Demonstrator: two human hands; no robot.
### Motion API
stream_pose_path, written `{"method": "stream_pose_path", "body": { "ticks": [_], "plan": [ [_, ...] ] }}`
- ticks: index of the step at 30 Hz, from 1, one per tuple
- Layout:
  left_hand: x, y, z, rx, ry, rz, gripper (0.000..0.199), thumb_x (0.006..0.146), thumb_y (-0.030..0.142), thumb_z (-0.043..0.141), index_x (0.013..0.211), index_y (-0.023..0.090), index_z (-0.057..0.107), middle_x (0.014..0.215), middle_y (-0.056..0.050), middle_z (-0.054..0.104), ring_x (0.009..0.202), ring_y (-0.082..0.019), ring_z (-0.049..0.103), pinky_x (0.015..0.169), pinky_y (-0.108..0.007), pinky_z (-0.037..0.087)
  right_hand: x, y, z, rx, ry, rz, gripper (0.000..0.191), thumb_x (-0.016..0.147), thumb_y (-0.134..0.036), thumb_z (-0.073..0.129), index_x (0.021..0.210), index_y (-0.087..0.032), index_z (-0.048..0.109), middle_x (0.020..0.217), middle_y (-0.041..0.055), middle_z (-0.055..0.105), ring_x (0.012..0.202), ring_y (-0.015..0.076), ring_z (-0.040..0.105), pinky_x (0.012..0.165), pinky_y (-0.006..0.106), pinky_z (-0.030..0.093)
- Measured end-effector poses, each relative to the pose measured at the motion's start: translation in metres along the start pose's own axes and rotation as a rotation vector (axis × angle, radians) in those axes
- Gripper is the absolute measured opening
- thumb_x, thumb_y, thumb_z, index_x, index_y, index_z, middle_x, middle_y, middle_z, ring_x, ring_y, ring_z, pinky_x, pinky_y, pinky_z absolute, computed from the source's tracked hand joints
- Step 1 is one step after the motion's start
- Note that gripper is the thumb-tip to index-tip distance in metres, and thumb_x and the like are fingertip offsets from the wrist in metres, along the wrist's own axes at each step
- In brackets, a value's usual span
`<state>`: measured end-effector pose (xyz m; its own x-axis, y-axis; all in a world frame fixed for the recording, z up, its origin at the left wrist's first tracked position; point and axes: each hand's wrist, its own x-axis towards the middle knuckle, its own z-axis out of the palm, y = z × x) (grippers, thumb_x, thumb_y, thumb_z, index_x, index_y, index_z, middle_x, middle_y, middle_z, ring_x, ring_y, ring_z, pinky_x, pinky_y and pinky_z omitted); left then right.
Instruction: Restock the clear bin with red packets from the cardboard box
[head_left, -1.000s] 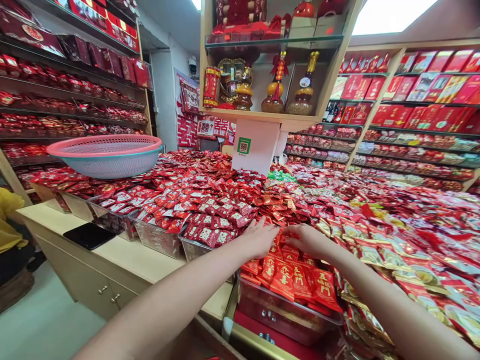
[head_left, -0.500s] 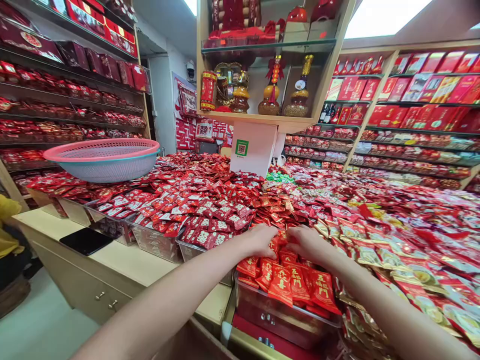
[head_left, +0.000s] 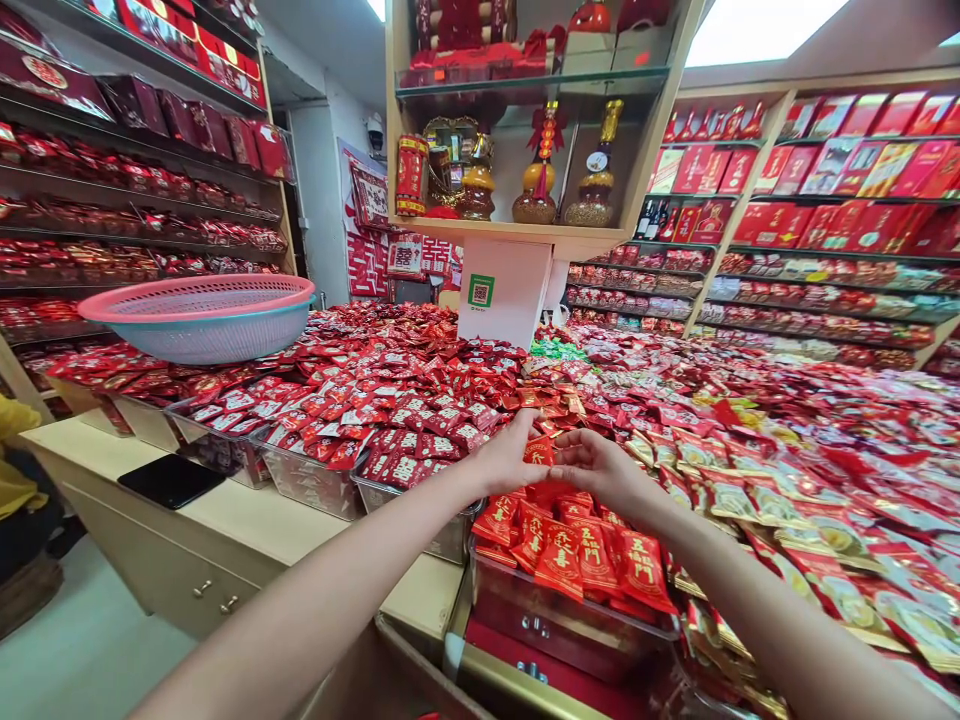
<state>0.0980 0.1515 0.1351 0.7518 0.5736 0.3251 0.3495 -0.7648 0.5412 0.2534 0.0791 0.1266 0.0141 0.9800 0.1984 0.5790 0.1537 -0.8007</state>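
Left fingers (head_left: 520,430) — now spread beside red packet (head_left: 538,452)

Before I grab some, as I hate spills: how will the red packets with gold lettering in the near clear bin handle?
The red packets look small, so each is probably light. Their shiny wrappers may slip over one another. Heaped at the front rim of the clear bin, some could spill if pushed.

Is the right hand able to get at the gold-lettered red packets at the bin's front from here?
Likely yes: the right hand is close behind those red packets, which lie uncovered at the front of the clear bin; the left hand isn't over them.
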Motion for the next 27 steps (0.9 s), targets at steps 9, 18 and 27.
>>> {"method": "stream_pose_path", "body": {
  "ticks": [9, 18, 27],
  "plan": [
    [-0.029, -0.013, 0.026, -0.001, 0.097, -0.082, 0.043, 0.072, 0.018, 0.052, 0.112, 0.019, 0.035, 0.101, -0.007, 0.058, 0.094, -0.021, 0.056, 0.08, -0.035, 0.045, 0.002, 0.009, 0.018, -0.039, 0.002, 0.077, 0.026, 0.067, -0.01, 0.048, 0.091, -0.016, 0.044, 0.092, 0.0062, 0.059, 0.058, 0.0091, 0.052, 0.053, 0.022, 0.041],
    [-0.041, -0.003, 0.016, 0.071, 0.148, 0.019, 0.034, 0.08, 0.017, 0.041, 0.114, 0.015, 0.04, 0.121, -0.011, 0.047, 0.114, -0.018, 0.042, 0.099, -0.034, 0.033, 0.009, 0.006, 0.011, -0.255, 0.115, 0.11, 0.024, 0.071, -0.025, 0.053, 0.092, -0.019, 0.043, 0.063, -0.0028, 0.057, 0.055, 0.0124, 0.05, 0.051, 0.023, 0.037],
    [-0.094, 0.013, 0.027, 0.398, -0.138, 0.111, 0.059, 0.084, 0.053, 0.025, 0.123, 0.012, 0.042, 0.13, -0.013, 0.041, 0.123, -0.029, 0.031, 0.103, -0.044, 0.026, 0.014, -0.003, 0.019, -0.529, 0.174, 0.237, 0.027, 0.073, -0.029, 0.051, 0.096, -0.016, 0.045, 0.066, 0.0043, 0.063, 0.061, 0.0184, 0.058, 0.053, 0.025, 0.038]
  ]
}}
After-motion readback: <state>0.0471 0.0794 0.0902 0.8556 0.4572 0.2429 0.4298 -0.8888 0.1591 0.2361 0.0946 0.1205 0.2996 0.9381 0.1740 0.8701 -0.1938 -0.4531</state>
